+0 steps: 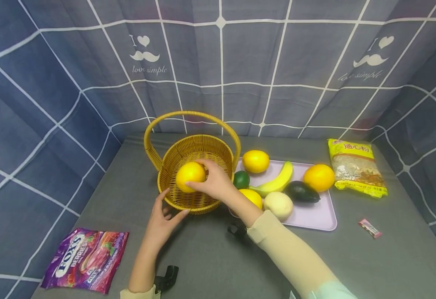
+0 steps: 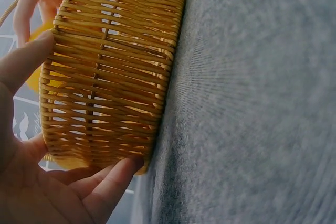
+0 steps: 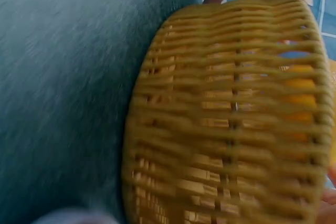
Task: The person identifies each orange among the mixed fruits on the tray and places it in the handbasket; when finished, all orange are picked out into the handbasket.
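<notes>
My right hand [image 1: 215, 181] holds a round yellow-orange fruit, which looks like an orange [image 1: 190, 176], between thumb and fingers. Hand and fruit are over the opening of a woven wicker basket [image 1: 165, 166] with a tall arched handle [image 1: 193, 112]. At the basket's near left side, my left hand [image 1: 160, 226] grips the wall: its thumb is at the rim and other fingers lie along the outside weave, as the left wrist view shows. The right wrist view shows the basket wall [image 3: 231, 119] close up, with orange colour through the gaps.
Right of the basket, a pale lilac tray [image 1: 324, 216] bears a banana [image 1: 278, 182], a dark avocado-shaped fruit [image 1: 302, 192], a pale round fruit [image 1: 278, 205], a green fruit [image 1: 241, 180] and several yellow-orange fruits. A FOX'S candy bag [image 1: 87, 259], yellow food packet [image 1: 358, 166] and small wrapped candy [image 1: 370, 228] lie around.
</notes>
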